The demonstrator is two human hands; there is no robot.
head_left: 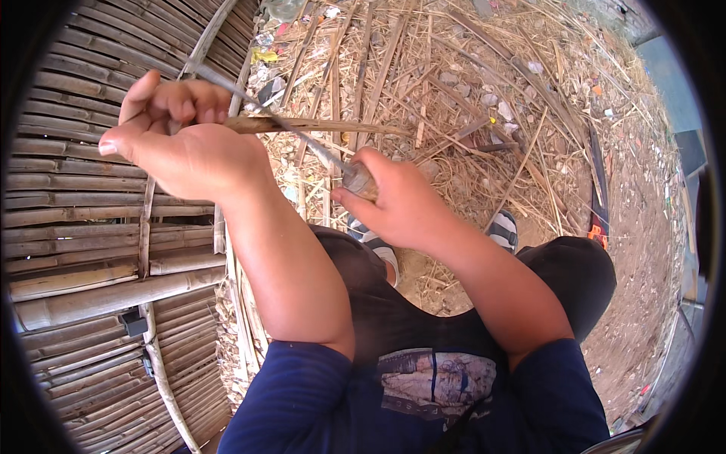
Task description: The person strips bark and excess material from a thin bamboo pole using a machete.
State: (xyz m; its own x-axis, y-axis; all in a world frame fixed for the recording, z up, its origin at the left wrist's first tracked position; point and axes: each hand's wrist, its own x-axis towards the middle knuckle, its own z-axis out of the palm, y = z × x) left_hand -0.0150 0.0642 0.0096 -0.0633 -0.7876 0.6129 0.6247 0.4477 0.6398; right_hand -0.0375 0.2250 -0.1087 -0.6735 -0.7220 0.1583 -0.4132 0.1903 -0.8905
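Observation:
My left hand (pixel 185 140) is turned palm up at the upper left, its fingers curled around one end of a bamboo strip (pixel 325 125). The strip sticks out to the right, roughly level, and its far end looks thin and frayed. In my right hand (pixel 393 197) is a knife, gripped by its thick, worn wooden handle (pixel 361 184). Its long, narrow grey blade (pixel 302 138) slants up and left and crosses the strip near my left hand. Whether blade and strip touch there, I cannot tell.
Along the left runs a wall of bamboo slats (pixel 83 189). Straw, splinters and long split bamboo pieces (pixel 446 83) litter the ground ahead. My knees are apart, with striped footwear (pixel 501 231) between them. Bare earth (pixel 635 303) lies at the right.

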